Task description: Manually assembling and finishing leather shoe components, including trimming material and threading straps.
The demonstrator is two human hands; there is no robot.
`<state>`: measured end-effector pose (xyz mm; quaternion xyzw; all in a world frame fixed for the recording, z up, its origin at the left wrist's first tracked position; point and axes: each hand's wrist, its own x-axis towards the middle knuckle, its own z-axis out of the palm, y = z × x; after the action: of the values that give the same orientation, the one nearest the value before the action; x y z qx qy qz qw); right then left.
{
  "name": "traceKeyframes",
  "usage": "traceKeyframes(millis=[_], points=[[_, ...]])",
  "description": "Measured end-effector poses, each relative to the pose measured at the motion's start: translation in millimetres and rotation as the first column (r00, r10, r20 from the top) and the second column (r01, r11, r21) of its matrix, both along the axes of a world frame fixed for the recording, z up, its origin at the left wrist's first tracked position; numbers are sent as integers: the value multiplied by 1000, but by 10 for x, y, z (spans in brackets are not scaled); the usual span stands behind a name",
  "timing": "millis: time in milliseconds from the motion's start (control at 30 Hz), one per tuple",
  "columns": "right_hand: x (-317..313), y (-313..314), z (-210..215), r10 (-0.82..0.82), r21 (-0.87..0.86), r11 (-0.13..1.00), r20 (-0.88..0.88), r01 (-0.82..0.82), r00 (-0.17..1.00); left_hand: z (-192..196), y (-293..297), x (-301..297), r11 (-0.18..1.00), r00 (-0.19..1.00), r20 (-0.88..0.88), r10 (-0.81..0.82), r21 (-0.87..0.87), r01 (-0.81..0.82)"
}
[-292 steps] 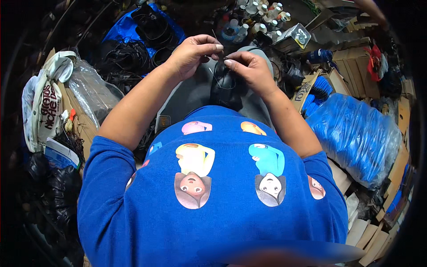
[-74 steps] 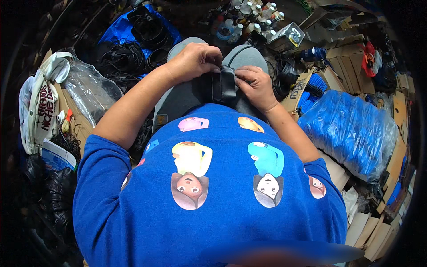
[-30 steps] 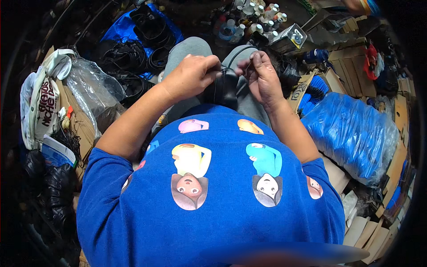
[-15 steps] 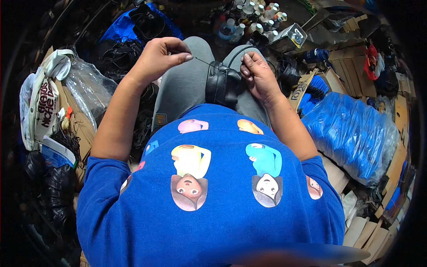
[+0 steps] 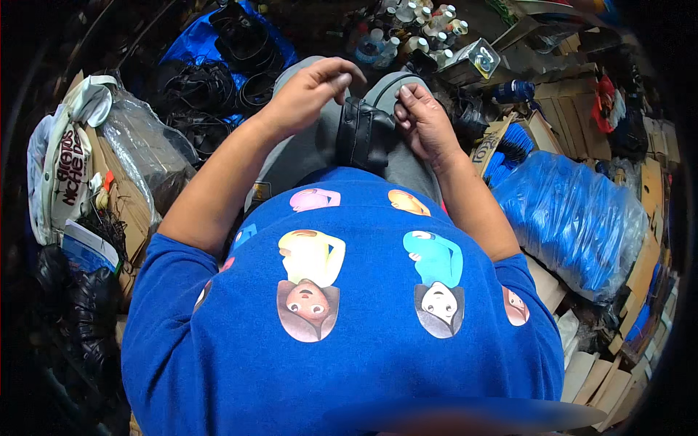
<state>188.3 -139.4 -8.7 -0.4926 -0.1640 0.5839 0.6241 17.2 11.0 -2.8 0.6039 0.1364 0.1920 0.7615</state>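
Between my grey-trousered thighs rests a black leather shoe (image 5: 363, 136) with a stitched seam. Only part of it shows, so its full shape cannot be made out. My left hand (image 5: 313, 91) hovers just beyond its top left edge, forefinger reaching right and thumb a little apart, with nothing visible between them. On the other side, my right hand (image 5: 427, 123) pinches a thin black lace (image 5: 387, 88) between thumb and forefinger. From there the lace curves over my right knee toward the shoe.
Plastic bottles (image 5: 436, 33) stand beyond my knees. To the right lies a blue bundle in clear plastic (image 5: 574, 218), with cardboard pieces (image 5: 574, 109) around it. Black shoes (image 5: 94, 305) and a white printed bag (image 5: 62, 167) lie left; black straps (image 5: 193, 87) pile near a blue sheet (image 5: 189, 43).
My left hand has moved right toward the shoe, and the lace stretched from its fingers no longer shows there. The right hand stays almost where it was, still pinching.
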Motion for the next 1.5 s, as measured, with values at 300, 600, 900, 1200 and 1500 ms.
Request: traceKeyframes(millis=[300,600,900,1200,1500], points=[[8,1,3,-45,-34,998,-23,45,999,161,-128,-189,306,972,24,234,947,-97],[18,-6,-27,-62,-40,997,-26,61,998,152,-80,-230,313,974,-102,204,949,34],[23,-19,-4,-95,-61,994,-38,93,995,261,-118,-213,246,976,-114,184,967,66],[-19,-43,254,-114,35,993,422,109,899,562,-251,2,-35,961,-262,84,963,266],[-46,-456,235,249,-219,968,882,-119,399,397,-48,-62,232,946,-318,67,927,295]])
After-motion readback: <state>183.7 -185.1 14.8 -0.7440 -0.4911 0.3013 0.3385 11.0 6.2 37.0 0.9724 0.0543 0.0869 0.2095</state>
